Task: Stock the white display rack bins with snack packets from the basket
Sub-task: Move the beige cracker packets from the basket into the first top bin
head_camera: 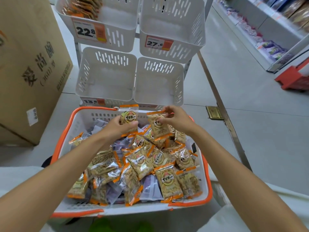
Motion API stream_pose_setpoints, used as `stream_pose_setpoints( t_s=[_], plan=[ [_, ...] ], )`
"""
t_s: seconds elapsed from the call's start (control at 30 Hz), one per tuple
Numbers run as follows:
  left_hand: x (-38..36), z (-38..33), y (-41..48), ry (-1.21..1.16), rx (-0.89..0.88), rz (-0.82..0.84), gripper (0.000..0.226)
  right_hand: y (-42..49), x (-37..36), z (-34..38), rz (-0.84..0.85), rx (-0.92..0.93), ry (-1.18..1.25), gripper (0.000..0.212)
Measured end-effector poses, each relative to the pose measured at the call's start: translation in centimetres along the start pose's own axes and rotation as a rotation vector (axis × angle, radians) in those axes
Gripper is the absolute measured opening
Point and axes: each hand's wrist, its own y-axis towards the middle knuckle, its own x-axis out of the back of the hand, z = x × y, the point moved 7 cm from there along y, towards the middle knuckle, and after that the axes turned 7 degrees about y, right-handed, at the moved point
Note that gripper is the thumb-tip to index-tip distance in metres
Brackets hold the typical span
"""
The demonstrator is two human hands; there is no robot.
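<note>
Barely begun — only the upper-left bin (117, 20) holds stock, the other bins (87, 72) bare. Left grip (120, 127) pinches one packet (129, 116), right grip (178, 119) a second packet (157, 127) — basket (209, 185) heaped.

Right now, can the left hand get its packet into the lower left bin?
Probably yes: the left hand holds its packet just before the lower left bin, whose open top is unblocked.

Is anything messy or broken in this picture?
Nothing looks spilled or broken. The basket is just a jumble: orange snack packets lie every which way, with a few purple packets mixed in.
</note>
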Motion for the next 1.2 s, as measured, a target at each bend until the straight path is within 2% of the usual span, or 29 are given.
stream_pose_setpoints(
  t_s=[0.1,0.2,0.27,0.33,0.4,0.43,0.5,0.57,0.67,0.73,0.83,0.9,0.97,1.1,1.17,1.2],
  plan=[
    [-2.7,-1.1,0.0,-0.075,0.005,0.099,0.053,0.1,-1.3,2.8,0.039,0.015,0.21,0.037],
    [-2.8,-0.9,0.0,-0.175,0.031,0.03,0.041,0.0,-2.8,2.1,0.04,-0.015,0.193,0.069],
    [-1.2,0.2,0.1,-0.235,0.066,-0.029,0.036,-0.7,-3.5,-0.4,0.091,-0.079,0.036,0.079],
    [0.1,1.1,0.1,-0.267,0.092,-0.047,0.033,-2.4,-5.3,-3.7,0.269,-0.169,-0.22,0.082],
    [0.8,1.6,0.0,-0.268,0.097,-0.053,0.036,-4.0,-6.8,-6.6,0.424,-0.221,-0.417,0.077],
    [1.0,1.7,0.1,-0.271,0.095,-0.055,0.037,-4.3,-7.1,-7.1,0.441,-0.204,-0.471,0.067],
    [1.2,1.8,0.2,-0.29,0.098,-0.063,0.038,-3.6,-6.0,-6.3,0.338,-0.121,-0.481,0.042],
    [1.4,1.7,0.5,-0.326,0.102,-0.066,0.042,-2.3,-3.3,-3.9,0.154,-0.069,-0.323,0.024],
    [1.3,0.3,0.9,-0.348,0.098,-0.021,0.045,-0.6,-0.8,1.3,0.094,-0.033,0.083,0.025],
    [0.9,-1.8,1.0,-0.366,0.071,0.062,0.044,0.6,-0.7,4.9,0.084,0.017,0.138,0.027],
    [1.6,-5.6,1.1,-0.53,0.027,0.157,0.037,2.7,-1.5,9.0,0.002,0.079,0.095,0.025],
    [3.0,-8.6,1.2,-0.563,-0.033,0.214,0.042,4.5,-2.3,11.2,-0.011,0.099,0.103,0.033],
    [5.0,-11.4,1.4,-0.373,-0.111,0.203,0.051,6.6,-2.7,13.7,-0.008,0.139,0.152,0.05],
    [10.6,-17.1,3.2,-0.006,-0.293,0.052,0.065,11.4,-3.0,19.2,0.164,0.164,0.245,0.115],
    [13.5,-20.2,4.7,0.068,-0.379,0.021,0.069,14.3,-2.5,22.0,0.218,0.188,0.216,0.124],
    [14.9,-21.8,5.5,0.083,-0.416,0.0,0.07,15.9,-2.1,23.7,0.209,0.23,0.193,0.117]
  ],
)
